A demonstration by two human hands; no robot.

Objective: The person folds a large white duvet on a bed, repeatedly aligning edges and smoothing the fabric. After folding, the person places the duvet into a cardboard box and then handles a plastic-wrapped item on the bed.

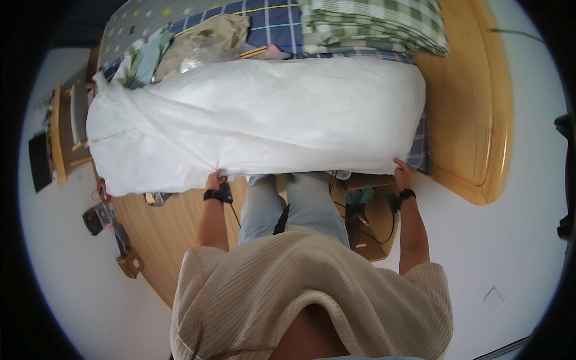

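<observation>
A large white cloth (279, 112), with folds running across its left part, lies over the near side of a bed. My left hand (217, 180) grips its near edge left of my legs, where creases gather at the fingers. At the near right corner, my right hand (402, 173) pinches the same cloth between thumb and fingers. The near edge runs fairly straight between my two hands. Both wrists carry a black strap with a small device. What lies beneath the cloth is hidden, apart from some blue checked bedding (420, 146) at the right.
Folded green-and-white checked bedding (373, 27) sits at the far right, beside the wooden headboard (468, 103). Beyond the cloth lie a crumpled beige garment (202, 42) and clear plastic (200, 58). An open cardboard box (380, 225) with cables stands by my right leg.
</observation>
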